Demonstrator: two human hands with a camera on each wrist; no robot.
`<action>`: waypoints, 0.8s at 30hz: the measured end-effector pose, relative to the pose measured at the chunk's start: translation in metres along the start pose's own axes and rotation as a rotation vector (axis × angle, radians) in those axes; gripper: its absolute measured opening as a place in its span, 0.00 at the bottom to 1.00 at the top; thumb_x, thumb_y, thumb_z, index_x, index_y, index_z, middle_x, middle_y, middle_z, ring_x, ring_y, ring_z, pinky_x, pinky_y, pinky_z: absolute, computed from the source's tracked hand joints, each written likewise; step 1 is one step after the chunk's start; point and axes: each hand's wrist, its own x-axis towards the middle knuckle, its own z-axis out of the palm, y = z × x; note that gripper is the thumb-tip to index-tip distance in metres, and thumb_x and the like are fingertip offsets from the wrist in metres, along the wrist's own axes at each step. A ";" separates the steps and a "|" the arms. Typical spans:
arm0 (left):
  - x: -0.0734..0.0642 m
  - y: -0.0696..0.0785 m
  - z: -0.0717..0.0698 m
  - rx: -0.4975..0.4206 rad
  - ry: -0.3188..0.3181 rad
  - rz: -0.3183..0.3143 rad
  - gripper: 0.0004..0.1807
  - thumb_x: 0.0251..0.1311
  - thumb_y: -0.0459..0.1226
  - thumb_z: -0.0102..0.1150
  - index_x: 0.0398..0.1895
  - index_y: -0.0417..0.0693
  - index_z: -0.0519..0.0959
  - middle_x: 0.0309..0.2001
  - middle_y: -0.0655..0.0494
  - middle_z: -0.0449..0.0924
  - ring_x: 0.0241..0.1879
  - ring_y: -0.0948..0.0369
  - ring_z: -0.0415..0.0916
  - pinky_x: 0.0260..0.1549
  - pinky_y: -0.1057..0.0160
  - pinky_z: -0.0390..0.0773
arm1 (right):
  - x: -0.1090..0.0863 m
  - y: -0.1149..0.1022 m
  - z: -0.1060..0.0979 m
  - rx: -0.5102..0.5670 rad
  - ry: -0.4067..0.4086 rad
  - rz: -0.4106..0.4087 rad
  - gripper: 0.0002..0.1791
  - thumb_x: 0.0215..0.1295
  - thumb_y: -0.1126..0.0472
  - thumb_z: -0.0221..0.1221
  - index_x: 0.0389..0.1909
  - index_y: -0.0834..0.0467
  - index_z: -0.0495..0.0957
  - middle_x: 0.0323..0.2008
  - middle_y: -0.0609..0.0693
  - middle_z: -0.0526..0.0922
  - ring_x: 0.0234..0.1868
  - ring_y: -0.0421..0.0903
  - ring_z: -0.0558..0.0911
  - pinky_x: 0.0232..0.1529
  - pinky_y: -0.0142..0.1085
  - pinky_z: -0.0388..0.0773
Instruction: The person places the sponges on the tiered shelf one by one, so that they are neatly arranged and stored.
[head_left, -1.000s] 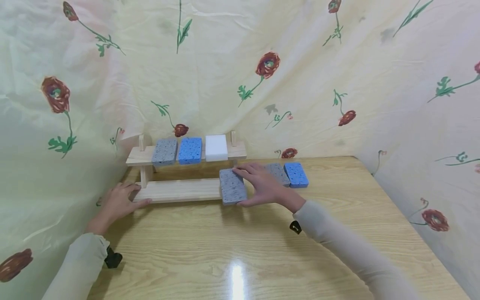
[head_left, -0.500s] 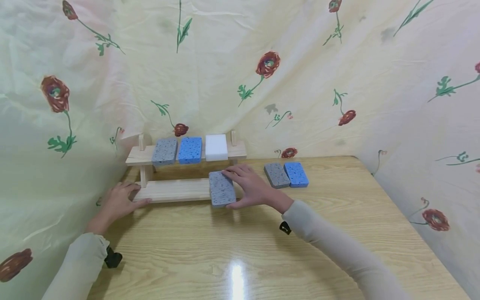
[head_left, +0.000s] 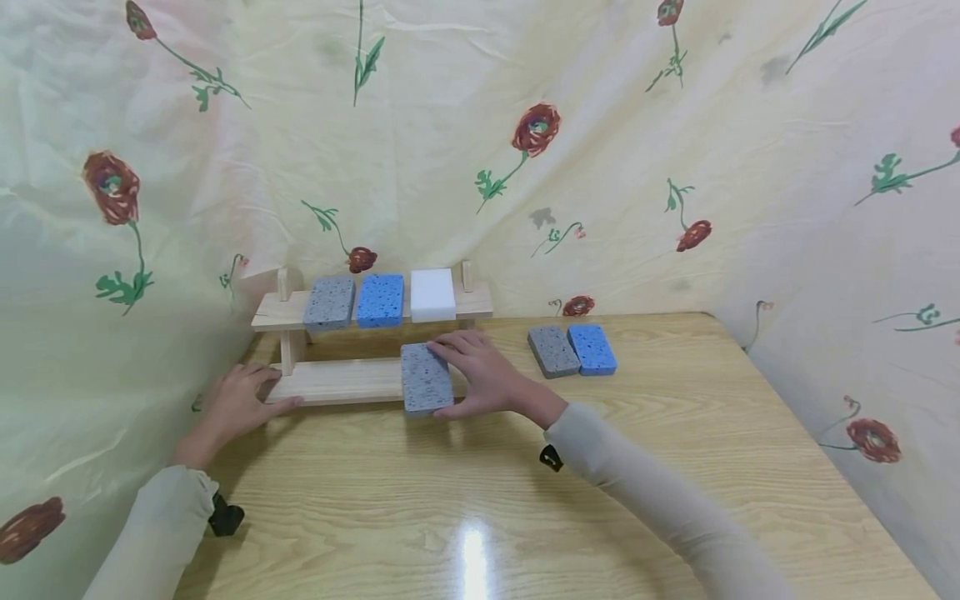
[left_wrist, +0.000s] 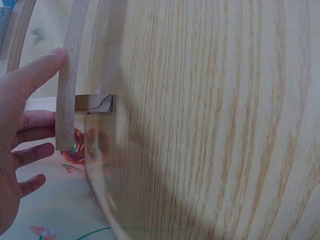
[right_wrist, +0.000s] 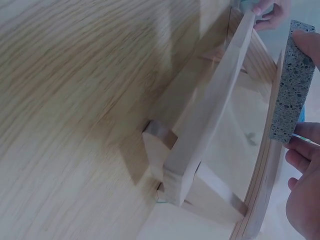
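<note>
A two-tier wooden rack (head_left: 345, 382) stands on the table at the back left. At its left end my left hand (head_left: 238, 402) pinches the lower board (left_wrist: 67, 100), thumb on the front edge and fingers at the back. My right hand (head_left: 480, 375) holds a grey speckled sponge (head_left: 427, 379) by its short sides, thumb on one and fingertips on the other. In the right wrist view this sponge (right_wrist: 294, 82) is apart from the lower board, raised above it. On the upper board lie a grey sponge (head_left: 330, 302), a blue sponge (head_left: 381, 300) and a white sponge (head_left: 432, 294).
Right of the rack, another grey sponge (head_left: 553, 351) and another blue sponge (head_left: 592, 349) lie side by side on the wood-grain table (head_left: 637, 367). A flowered cloth (head_left: 450, 167) hangs behind and along both sides.
My right hand has moved left along the lower board with the grey sponge, uncovering the grey sponge on the table. My left hand has stayed at the rack's end.
</note>
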 end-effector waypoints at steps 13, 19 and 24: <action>0.001 0.000 0.000 -0.011 -0.012 -0.008 0.46 0.56 0.66 0.65 0.58 0.33 0.79 0.62 0.29 0.76 0.62 0.33 0.69 0.61 0.31 0.66 | 0.016 -0.015 0.004 0.020 -0.042 0.039 0.59 0.50 0.30 0.71 0.78 0.54 0.60 0.73 0.51 0.68 0.74 0.51 0.64 0.75 0.53 0.60; 0.002 -0.002 0.001 -0.014 -0.010 -0.006 0.46 0.56 0.67 0.65 0.58 0.33 0.79 0.61 0.30 0.76 0.62 0.33 0.69 0.60 0.31 0.67 | 0.024 -0.021 0.006 0.019 -0.050 0.043 0.59 0.50 0.32 0.72 0.78 0.55 0.60 0.74 0.51 0.67 0.74 0.50 0.64 0.76 0.50 0.59; 0.001 -0.002 0.001 -0.009 0.000 0.001 0.45 0.56 0.66 0.66 0.58 0.33 0.80 0.61 0.29 0.77 0.61 0.33 0.70 0.60 0.31 0.67 | 0.030 -0.025 0.008 0.008 -0.050 0.039 0.59 0.50 0.31 0.71 0.78 0.56 0.60 0.74 0.51 0.67 0.74 0.51 0.65 0.77 0.49 0.58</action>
